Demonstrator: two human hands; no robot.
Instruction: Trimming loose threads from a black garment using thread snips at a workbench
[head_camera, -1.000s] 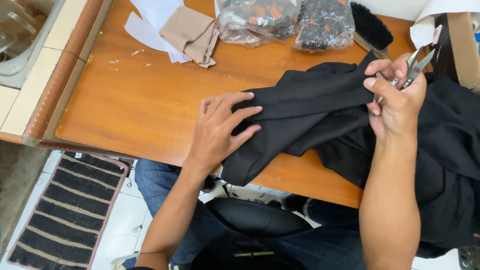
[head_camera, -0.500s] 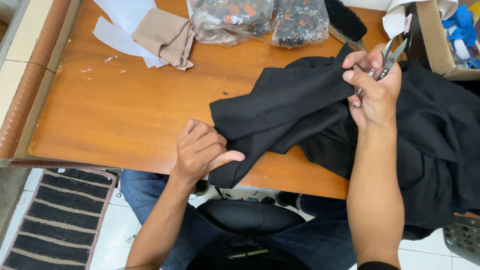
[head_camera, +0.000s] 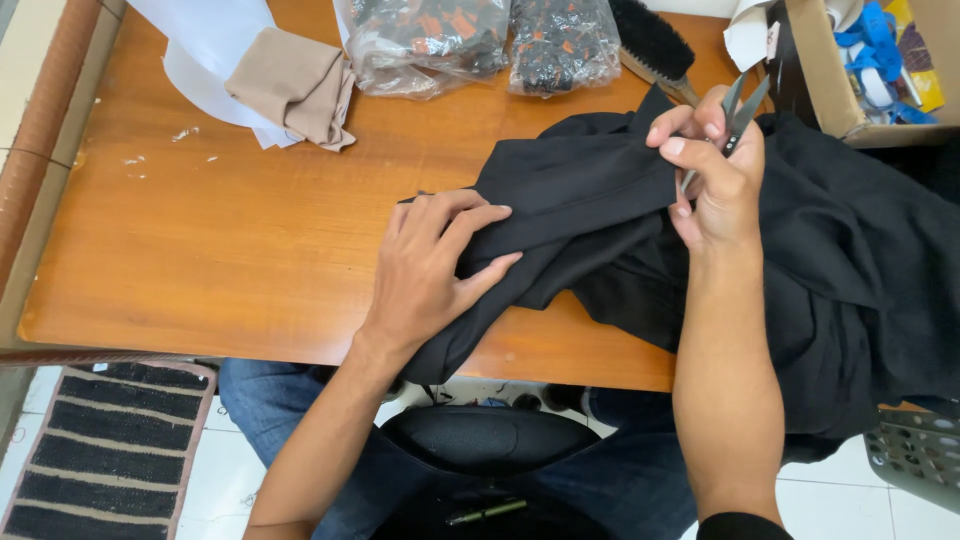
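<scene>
Cardboard box (head_camera: 830, 105) at top right corner of wooden worktop (head_camera: 230, 260), open, with blue and yellow packaged items inside, contents otherwise unclear. Two clear plastic bags (head_camera: 480, 45) along far edge, each stuffed with dark orange-patterned fabric. Dark-bristled wooden brush (head_camera: 650, 42) just beside right-hand bag. Folded beige cloth (head_camera: 295, 85) on white paper sheets (head_camera: 205, 50) at top left. Grey plastic basket (head_camera: 920, 455) partly in view at lower right, contents not visible.

Black fabric garment (head_camera: 800, 260) bunched across right half of worktop, spilling over near edge onto lap. Left hand (head_camera: 425, 270) flat on left end of garment, fingers (head_camera: 480, 215) spread wide and pressing a fold down, thumb tucked along lower edge of that fold. Right hand (head_camera: 715, 165) raised at upper edge of garment, fingers (head_camera: 680, 145) pinched narrow on a ridge of black cloth, same hand also gripping small metal thread snips (head_camera: 740, 105), blades pointing up and away. Snip blades just above cloth, contact with it not clear. Garment stretched between both hands, ridge running from left fingers up to right. Striped dark floor mat (head_camera: 90, 450) under worktop at lower left.
</scene>
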